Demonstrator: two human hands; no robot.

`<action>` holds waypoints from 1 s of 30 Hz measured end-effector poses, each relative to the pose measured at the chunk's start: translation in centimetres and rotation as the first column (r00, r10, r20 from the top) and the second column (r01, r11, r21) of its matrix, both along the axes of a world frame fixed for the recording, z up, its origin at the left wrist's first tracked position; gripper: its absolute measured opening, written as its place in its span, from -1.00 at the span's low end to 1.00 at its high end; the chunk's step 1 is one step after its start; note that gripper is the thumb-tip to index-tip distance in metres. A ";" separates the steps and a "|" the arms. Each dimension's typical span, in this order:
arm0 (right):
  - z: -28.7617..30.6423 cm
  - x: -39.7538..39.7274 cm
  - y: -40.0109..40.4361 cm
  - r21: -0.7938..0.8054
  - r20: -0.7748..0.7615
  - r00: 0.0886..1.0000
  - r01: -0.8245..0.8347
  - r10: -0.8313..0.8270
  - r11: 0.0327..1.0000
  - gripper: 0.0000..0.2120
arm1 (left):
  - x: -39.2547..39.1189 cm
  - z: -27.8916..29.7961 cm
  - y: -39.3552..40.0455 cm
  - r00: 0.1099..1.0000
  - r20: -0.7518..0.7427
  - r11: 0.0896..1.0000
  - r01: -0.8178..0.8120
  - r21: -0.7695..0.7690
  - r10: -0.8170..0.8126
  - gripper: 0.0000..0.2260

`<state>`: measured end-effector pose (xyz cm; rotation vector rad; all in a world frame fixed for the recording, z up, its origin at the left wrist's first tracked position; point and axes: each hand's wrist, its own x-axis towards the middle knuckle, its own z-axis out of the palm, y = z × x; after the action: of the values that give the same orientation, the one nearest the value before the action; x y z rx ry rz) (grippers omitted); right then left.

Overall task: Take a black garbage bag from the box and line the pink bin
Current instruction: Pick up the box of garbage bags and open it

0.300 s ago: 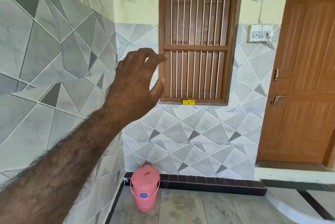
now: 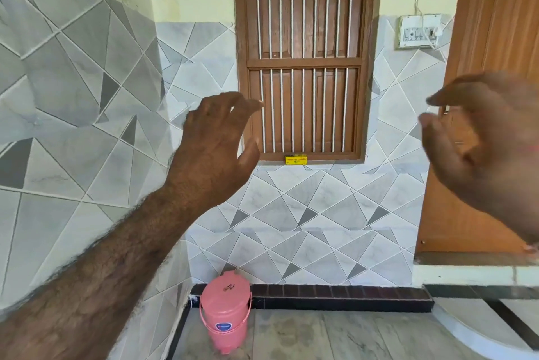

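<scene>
A small pink bin [image 2: 225, 313] with its lid closed and a thin handle stands on the floor in the wall corner. A small yellow box [image 2: 295, 159] lies on the sill of the barred window. My left hand [image 2: 215, 149] is raised in the air just left of the box, fingers spread and curled, holding nothing. My right hand [image 2: 484, 149] is raised at the right, blurred, fingers apart and empty. No black bag is visible.
A brown barred window [image 2: 303, 53] is set in the tiled back wall. A wooden door [image 2: 493, 39] stands at the right above a raised step [image 2: 466, 275]. A switch panel [image 2: 420, 30] hangs beside the door. A tiled wall runs close along the left.
The view has moved closer to the window. My left hand has shifted right towards the yellow box. My right hand has come into view at the right.
</scene>
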<state>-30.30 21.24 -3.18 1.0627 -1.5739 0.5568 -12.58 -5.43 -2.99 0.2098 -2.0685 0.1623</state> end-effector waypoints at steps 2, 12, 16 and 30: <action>0.2 -2.2 -3.4 0.010 0.010 1.000 -0.005 0.005 1.000 -0.69 | -4.0 -0.4 -1.4 0.999 0.048 1.000 -0.019 -0.001 0.019 -0.58; -4.2 -21.6 -16.6 0.218 0.300 0.953 -0.033 -0.035 0.975 -0.60 | -21.2 -2.8 -10.8 0.989 0.138 0.992 -0.064 0.108 0.049 -0.59; -6.8 -27.3 -21.5 0.252 0.391 0.920 -0.065 -0.040 0.966 -0.61 | -26.2 -5.1 -16.4 0.983 0.179 0.986 -0.073 0.148 0.046 -0.61; -14.3 -44.7 -40.9 0.163 0.728 0.685 -0.110 -0.045 0.980 -0.69 | -44.2 -12.5 -37.4 0.947 0.130 0.726 0.132 0.675 -0.294 -0.64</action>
<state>-75.02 -19.69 -17.46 1.0725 -2.3593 0.9497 -56.73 -42.78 -15.45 0.3912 -2.2898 -0.7472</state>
